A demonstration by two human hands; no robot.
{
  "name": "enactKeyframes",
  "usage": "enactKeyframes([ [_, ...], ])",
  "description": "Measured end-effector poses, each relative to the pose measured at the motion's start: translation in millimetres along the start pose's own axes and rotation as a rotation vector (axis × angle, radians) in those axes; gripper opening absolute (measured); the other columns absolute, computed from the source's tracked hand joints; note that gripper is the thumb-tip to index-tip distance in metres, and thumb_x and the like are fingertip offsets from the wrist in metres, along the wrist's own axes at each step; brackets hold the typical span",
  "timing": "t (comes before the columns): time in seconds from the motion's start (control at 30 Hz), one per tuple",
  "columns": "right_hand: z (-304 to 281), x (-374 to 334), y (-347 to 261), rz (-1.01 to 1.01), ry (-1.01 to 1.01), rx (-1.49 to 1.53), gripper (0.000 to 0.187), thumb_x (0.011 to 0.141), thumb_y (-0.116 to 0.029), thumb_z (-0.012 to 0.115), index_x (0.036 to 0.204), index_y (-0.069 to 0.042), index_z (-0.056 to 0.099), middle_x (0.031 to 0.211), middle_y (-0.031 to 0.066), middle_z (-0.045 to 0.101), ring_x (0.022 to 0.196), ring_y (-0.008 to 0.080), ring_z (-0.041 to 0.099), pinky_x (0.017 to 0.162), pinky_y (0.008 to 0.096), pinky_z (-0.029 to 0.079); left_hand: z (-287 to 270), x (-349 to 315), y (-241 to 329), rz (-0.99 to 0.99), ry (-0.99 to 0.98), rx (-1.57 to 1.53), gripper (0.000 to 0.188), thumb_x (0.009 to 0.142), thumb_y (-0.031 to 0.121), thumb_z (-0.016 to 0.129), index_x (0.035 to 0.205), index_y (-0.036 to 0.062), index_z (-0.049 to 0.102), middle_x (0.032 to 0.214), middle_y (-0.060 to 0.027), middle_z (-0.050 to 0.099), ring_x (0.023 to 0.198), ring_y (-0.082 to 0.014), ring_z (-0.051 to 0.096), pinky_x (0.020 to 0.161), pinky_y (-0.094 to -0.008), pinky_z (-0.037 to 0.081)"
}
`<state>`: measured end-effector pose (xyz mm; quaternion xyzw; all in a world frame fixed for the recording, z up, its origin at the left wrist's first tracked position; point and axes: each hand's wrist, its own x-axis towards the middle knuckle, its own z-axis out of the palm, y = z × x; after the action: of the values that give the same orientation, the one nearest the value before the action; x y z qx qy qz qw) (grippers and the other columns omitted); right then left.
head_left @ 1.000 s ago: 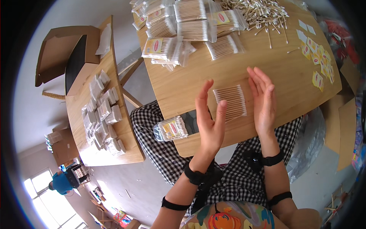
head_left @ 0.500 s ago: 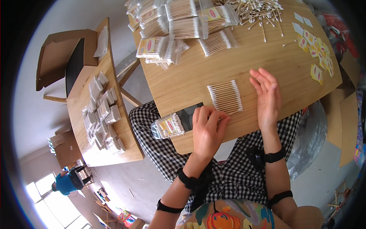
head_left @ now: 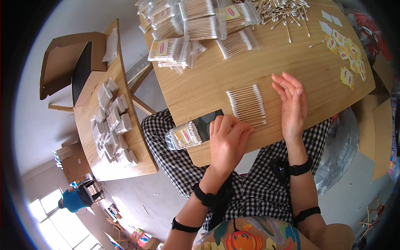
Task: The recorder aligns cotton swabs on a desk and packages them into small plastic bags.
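Note:
A flat row of cotton swabs [head_left: 246,104] lies side by side on the wooden table [head_left: 204,89] in front of me. At its near edge my left hand [head_left: 227,139] is closed in a pinch on a cotton swab [head_left: 259,123], whose white tip sticks out to the right of the fingers. My right hand [head_left: 293,106] rests on its edge just right of the row, fingers apart and slightly curled, holding nothing. Left of my left hand, a clear bag of swabs with a yellow card [head_left: 185,136] lies on a dark patterned pad [head_left: 209,124] at the table edge.
Filled swab bags [head_left: 200,27] are stacked at the far left, beside a heap of loose swabs [head_left: 283,10]. Yellow cards [head_left: 350,54] are scattered at the far right. A side table [head_left: 141,160] holds more bags [head_left: 110,121] and an open carton [head_left: 93,50]. A person [head_left: 77,199] stands in the background.
My left hand has shifted very slightly at the row's near edge, where a swab tip now shows clearly beyond its fingers. The right hand stays almost in place.

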<state>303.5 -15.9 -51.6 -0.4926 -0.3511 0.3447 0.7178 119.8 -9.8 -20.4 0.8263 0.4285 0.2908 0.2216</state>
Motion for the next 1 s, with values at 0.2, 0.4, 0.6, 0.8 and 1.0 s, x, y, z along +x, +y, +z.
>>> enactKeyframes([
  [0.2,-0.5,0.4,-0.4,-0.004,-0.005,0.007,0.055,0.112,-0.04,0.033,0.137,0.006,0.048,0.124,0.0222,0.063,0.124,0.028,0.06,0.107,0.0399,0.047,-1.2,7.2,3.8,-0.018,-0.028,-0.005,0.021,0.071,0.01,0.085,0.084,0.0091,0.069,0.082,-0.0032,0.055,0.081,-0.0233,0.052,0.075,-0.037,0.04],
  [0.4,-1.1,-0.1,0.8,-0.009,0.0,0.016,0.054,0.112,-0.039,0.033,0.137,0.006,0.048,0.124,0.0223,0.063,0.123,0.0284,0.06,0.107,0.04,0.047,4.9,-3.8,2.8,-0.122,0.089,0.011,0.038,0.07,0.009,0.087,0.095,0.0055,0.059,0.091,-0.0079,0.055,0.088,-0.0279,0.051,0.08,-0.0398,0.042],
  [0.6,-1.6,0.7,0.7,-0.02,-0.019,0.003,0.054,0.112,-0.039,0.033,0.137,0.006,0.048,0.126,0.0223,0.062,0.125,0.0289,0.058,0.109,0.041,0.045,9.3,-1.5,2.6,-0.263,0.136,-0.159,0.041,0.085,0.01,0.077,0.118,0.0016,0.053,0.114,-0.0118,0.054,0.107,-0.0279,0.05,0.095,-0.0399,0.042],
  [0.8,14.8,-1.7,-4.4,0.03,-0.057,-0.018,0.061,0.111,-0.046,0.029,0.14,0.005,0.045,0.14,0.024,0.053,0.138,0.0303,0.047,0.119,0.0443,0.033,20.9,14.9,3.0,-0.456,0.417,-0.907,0.061,0.109,0.034,0.039,0.155,-0.0018,0.022,0.162,-0.0199,0.027,0.151,-0.0311,0.023,0.125,-0.0417,0.018],
  [1.0,43.4,-9.7,-3.0,0.013,-0.175,-0.096,0.066,0.109,-0.05,0.03,0.144,0.005,0.042,0.147,0.0211,0.047,0.143,0.0302,0.04,0.122,0.0441,0.027,34.9,29.8,10.7,-0.36,0.38,-1.038,0.068,0.11,0.04,0.034,0.16,0.0024,0.01,0.167,-0.0203,0.017,0.156,-0.027,0.011,0.128,-0.0423,0.008],
])
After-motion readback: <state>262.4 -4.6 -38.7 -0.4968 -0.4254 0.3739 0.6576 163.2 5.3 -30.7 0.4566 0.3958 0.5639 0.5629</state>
